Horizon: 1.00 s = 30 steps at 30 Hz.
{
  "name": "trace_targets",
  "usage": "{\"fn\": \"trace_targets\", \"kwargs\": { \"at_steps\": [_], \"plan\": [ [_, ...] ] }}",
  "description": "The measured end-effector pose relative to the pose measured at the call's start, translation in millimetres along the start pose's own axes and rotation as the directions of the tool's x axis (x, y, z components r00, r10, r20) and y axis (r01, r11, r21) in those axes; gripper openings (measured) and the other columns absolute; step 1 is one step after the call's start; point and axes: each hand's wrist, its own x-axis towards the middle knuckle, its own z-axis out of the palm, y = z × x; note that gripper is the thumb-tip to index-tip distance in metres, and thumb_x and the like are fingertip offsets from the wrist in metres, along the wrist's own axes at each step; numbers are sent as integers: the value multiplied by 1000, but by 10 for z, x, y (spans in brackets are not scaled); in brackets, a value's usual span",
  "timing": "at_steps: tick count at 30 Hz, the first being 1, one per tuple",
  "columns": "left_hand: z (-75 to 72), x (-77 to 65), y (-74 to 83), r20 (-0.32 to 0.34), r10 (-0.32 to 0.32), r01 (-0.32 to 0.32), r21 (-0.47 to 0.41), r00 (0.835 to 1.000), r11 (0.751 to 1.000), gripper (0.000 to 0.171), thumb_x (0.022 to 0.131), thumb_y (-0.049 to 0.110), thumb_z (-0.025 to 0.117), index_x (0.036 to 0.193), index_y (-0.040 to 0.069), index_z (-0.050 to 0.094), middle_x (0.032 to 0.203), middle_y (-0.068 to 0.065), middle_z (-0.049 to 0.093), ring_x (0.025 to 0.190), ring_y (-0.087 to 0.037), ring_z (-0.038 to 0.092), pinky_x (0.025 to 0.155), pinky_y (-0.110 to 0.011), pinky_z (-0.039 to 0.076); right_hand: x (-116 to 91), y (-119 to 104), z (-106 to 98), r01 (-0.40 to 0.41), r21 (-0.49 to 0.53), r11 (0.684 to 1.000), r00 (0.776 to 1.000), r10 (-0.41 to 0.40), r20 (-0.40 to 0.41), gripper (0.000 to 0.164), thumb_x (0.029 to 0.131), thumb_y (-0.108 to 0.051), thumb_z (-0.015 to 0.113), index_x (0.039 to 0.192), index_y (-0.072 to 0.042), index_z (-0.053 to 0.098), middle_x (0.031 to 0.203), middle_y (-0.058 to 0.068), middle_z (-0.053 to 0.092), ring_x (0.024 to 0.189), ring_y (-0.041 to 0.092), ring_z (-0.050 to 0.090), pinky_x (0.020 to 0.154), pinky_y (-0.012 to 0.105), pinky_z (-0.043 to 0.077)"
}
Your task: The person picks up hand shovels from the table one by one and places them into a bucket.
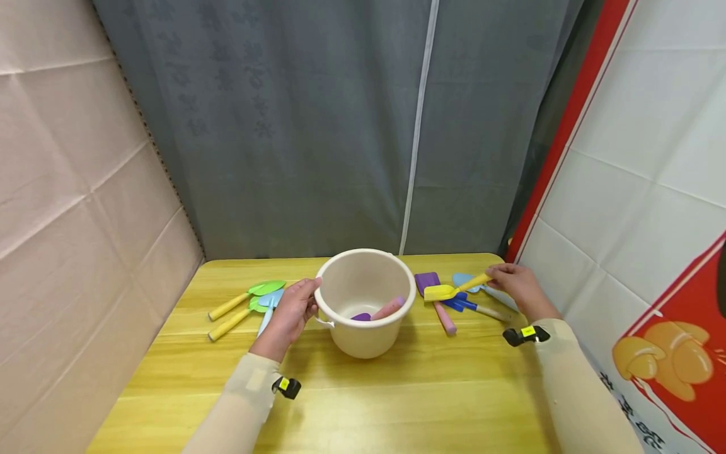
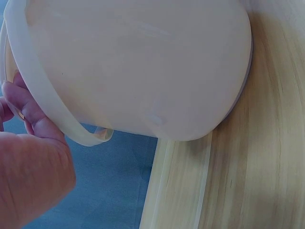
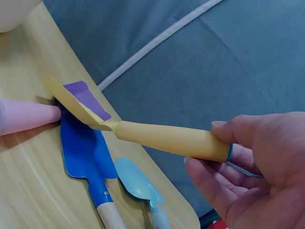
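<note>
A big grey curtain (image 1: 317, 126) hangs at the back, behind the yellow table (image 1: 363, 403). Near the middle of the table sits a cream bucket (image 1: 363, 340), its round top facing up. Both of the person's hands are busy. The left hand (image 1: 292, 309) grips the bucket's rim on the left side. The right hand (image 1: 522, 290) pinches the end of a yellow shovel (image 1: 439, 292) and holds it up, to the right of the bucket and over more shovels (from here I can't tell if its scoop touches any of them).

Under it lie a purple shovel (image 1: 427, 280) with a pink stick, a dark blue shovel (image 3: 88, 150) with a wooden stick, and a light blue shovel (image 3: 138, 179). On the other side, by the left hand, lie two green shovels (image 1: 269, 287) with yellow sticks and a pale blue shovel (image 1: 271, 299), partly hidden. Inside the bucket I see a pink handle (image 1: 389, 308) and, smallest of all, a purple bit (image 1: 361, 317) beside it.
</note>
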Motion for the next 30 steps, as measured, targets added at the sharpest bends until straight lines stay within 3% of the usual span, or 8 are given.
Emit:
{"fn": "trace_targets", "kwargs": {
  "at_steps": [5,9,14,17,20,26,30],
  "plan": [
    [2,2,-11,-5,-4,4,-9,1000,1000,27,112,27,67,101,3,68,78,1,64,64,-6,54,57,-14,47,-27,-65,44,13,-42,999,1000,-14,-17,54,113,-28,68,147,12,56,136,29,65,95,7,75,90,24,63],
    [8,0,-12,-6,2,-2,-14,1000,1000,26,112,26,67,100,3,68,77,1,64,63,-5,54,56,-14,47,-54,-118,82,41,-40,998,999,-42,-27,52,112,-25,69,146,13,57,135,28,66,93,6,74,85,20,62],
    [11,-1,-11,-3,6,-6,-10,1000,1000,27,112,26,67,101,2,68,77,2,64,63,-5,54,57,-14,47,-84,-183,125,84,-56,995,995,-86,-47,49,112,-22,70,143,13,58,130,22,68,104,18,77,84,20,63],
    [7,-1,-12,-3,1,-1,-4,1000,1000,28,112,28,67,103,1,68,79,1,64,64,-6,54,57,-15,47,-96,-229,146,103,-89,991,992,-108,-58,48,111,-24,70,141,12,60,129,22,68,104,18,77,84,19,62],
    [3,1,-14,-4,-1,1,-1,1000,1000,29,113,28,67,104,1,68,80,1,65,65,-6,54,58,-14,47,-108,-279,161,117,-137,984,990,-127,-68,48,111,-26,70,141,11,62,129,22,68,103,18,77,84,17,61],
    [5,5,-15,-1,1,-1,0,1000,1000,28,112,28,67,102,2,68,79,2,64,64,-5,54,58,-14,47,-125,-377,189,142,-248,958,983,-167,-81,46,112,-29,70,139,7,66,124,21,72,110,32,78,84,18,61],
    [6,7,-16,-3,2,-2,-2,1000,1000,28,112,27,67,102,2,68,78,2,64,64,-5,54,57,-14,47,-125,-431,210,194,-246,950,972,-219,-79,43,111,-26,70,136,9,68,121,22,73,101,24,79,81,17,61]
  ]
}}
